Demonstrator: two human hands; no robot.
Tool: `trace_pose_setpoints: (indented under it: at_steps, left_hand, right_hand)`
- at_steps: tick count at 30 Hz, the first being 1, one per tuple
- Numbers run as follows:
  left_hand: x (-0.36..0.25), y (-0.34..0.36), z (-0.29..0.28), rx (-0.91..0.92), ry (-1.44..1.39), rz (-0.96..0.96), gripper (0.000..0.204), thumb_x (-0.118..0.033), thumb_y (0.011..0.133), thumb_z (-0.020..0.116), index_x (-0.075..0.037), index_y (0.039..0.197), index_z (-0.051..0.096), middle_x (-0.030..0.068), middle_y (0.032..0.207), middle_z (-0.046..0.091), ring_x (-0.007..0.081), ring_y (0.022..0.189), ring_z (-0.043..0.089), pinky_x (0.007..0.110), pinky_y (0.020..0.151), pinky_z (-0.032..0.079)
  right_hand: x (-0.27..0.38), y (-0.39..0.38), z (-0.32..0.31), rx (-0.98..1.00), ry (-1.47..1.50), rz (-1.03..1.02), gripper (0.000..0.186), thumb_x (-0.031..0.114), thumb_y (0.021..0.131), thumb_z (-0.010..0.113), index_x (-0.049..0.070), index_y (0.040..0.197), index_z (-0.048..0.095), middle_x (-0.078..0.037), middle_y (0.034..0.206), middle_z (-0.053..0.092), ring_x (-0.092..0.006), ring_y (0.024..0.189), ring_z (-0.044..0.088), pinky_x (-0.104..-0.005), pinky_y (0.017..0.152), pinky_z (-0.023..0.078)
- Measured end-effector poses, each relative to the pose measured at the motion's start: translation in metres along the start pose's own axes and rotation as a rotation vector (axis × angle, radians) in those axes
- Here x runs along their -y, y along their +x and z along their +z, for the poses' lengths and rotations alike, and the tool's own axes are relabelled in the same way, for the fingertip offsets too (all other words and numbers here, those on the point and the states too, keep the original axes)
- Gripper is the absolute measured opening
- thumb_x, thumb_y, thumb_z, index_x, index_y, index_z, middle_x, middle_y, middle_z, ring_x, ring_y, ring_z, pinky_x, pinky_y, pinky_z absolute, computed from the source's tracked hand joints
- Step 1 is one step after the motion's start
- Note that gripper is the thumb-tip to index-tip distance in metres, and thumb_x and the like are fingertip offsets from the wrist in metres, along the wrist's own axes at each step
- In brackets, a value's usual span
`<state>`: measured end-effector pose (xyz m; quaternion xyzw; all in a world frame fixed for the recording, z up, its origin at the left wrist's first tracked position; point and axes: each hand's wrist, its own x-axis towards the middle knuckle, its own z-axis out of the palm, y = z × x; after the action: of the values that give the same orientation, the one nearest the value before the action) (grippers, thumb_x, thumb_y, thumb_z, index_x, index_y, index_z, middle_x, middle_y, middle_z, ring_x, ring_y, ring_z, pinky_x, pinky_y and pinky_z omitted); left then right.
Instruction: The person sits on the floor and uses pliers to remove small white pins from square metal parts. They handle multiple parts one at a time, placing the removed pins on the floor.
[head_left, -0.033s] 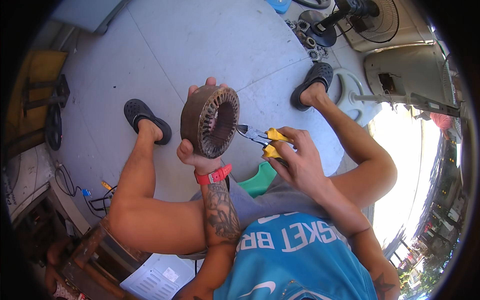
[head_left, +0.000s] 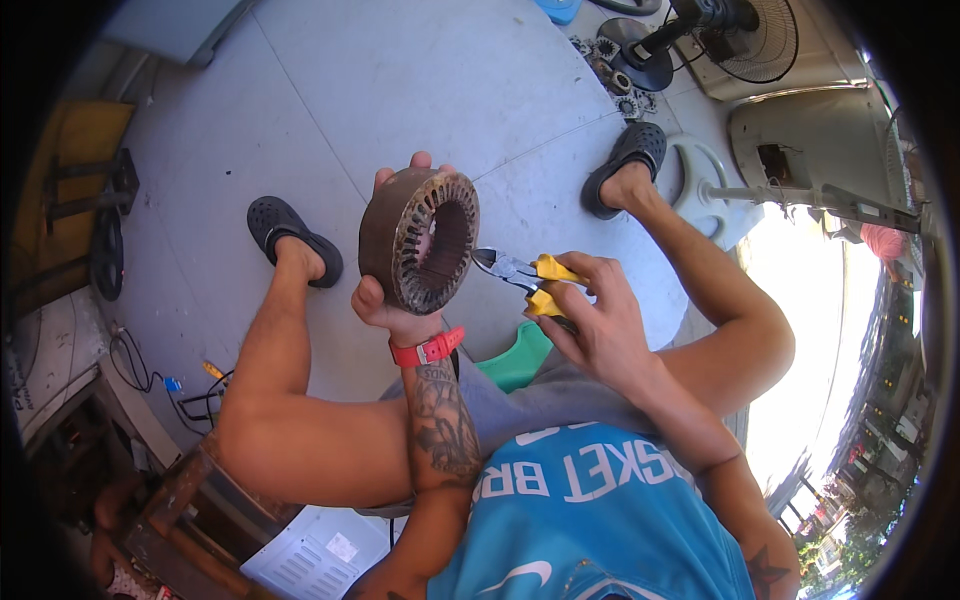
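A brown, ring-shaped motor stator core (head_left: pixel 385 235) is held up above the floor, its slotted inner face turned to the right. My left hand (head_left: pixel 385 310) grips it from behind and below, thumb at the lower left and fingertips showing over the top edge. Closed around yellow-handled cutting pliers (head_left: pixel 545 280) is my right hand (head_left: pixel 605 325). The jaws of the pliers are at the right rim of the core; whether they touch it I cannot tell. A red watch strap circles my left wrist.
Behind my feet's level, a black fan (head_left: pixel 740 40) and several small toothed metal cores (head_left: pixel 622 95) lie at the far right. A white fan base (head_left: pixel 690 190) is beside my right shoe. Something green (head_left: pixel 518 360) sits beneath me. Cables (head_left: pixel 135 355) trail at the left.
Almost nothing differs. The core has shifted very slightly, while the pliers stay at its right rim.
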<state>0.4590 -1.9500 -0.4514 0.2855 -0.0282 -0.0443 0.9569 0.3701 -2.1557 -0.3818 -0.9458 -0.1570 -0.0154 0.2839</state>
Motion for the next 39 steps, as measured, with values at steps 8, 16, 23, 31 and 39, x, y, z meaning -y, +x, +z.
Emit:
trace_pose_setpoints:
  at_steps: [8,16,23,31,39]
  left_hand:
    - [0.008,0.004,-0.003,-0.099,-0.075,0.036,0.106,-0.071,0.078,0.071,-0.017,0.160,0.034,0.0265,0.160,0.033,0.0527,0.148,0.031,0.074,0.111,0.037]
    - [0.015,0.004,0.006,-0.250,-0.224,-0.022,0.103,-0.083,0.078,0.062,-0.022,0.157,0.039,0.0210,0.159,0.038,0.0502,0.147,0.034,0.077,0.110,0.033]
    - [0.019,0.009,0.006,-0.411,-0.409,-0.089,0.087,-0.075,0.082,0.066,-0.019,0.146,0.048,0.0190,0.151,0.046,0.0477,0.144,0.039,0.071,0.115,0.028]
    - [0.019,0.009,0.009,-0.547,-0.433,-0.129,0.078,-0.071,0.086,0.062,-0.016,0.141,0.054,0.0197,0.147,0.048,0.0454,0.138,0.044,0.072,0.117,0.025]
    - [0.016,0.010,0.006,-0.417,-0.427,-0.137,0.082,-0.074,0.085,0.060,-0.018,0.144,0.051,0.0187,0.150,0.047,0.0421,0.140,0.043,0.069,0.115,0.031]
  right_hand:
    - [-0.003,0.004,0.001,-0.041,-0.006,0.015,0.029,0.024,0.087,0.080,0.008,0.106,0.065,-0.013,0.128,0.059,-0.0287,0.105,0.058,-0.0395,0.085,0.050]
    - [0.008,0.016,0.005,0.067,0.031,-0.047,0.028,0.020,0.087,0.079,0.006,0.105,0.065,-0.015,0.131,0.058,-0.0326,0.110,0.058,-0.0422,0.092,0.050]
    - [0.000,0.028,0.005,-0.009,0.009,-0.004,0.029,0.024,0.089,0.078,0.006,0.108,0.066,-0.015,0.130,0.058,-0.0315,0.110,0.058,-0.0413,0.091,0.050]
    - [-0.010,0.046,0.001,-0.117,0.071,0.038,0.031,0.025,0.090,0.078,0.005,0.110,0.068,-0.016,0.126,0.060,-0.0326,0.108,0.059,-0.0422,0.088,0.050]
    - [-0.030,0.084,-0.002,-0.050,-0.025,-0.059,0.034,0.036,0.093,0.074,0.007,0.111,0.070,-0.012,0.122,0.061,-0.0280,0.104,0.060,-0.0401,0.087,0.051]
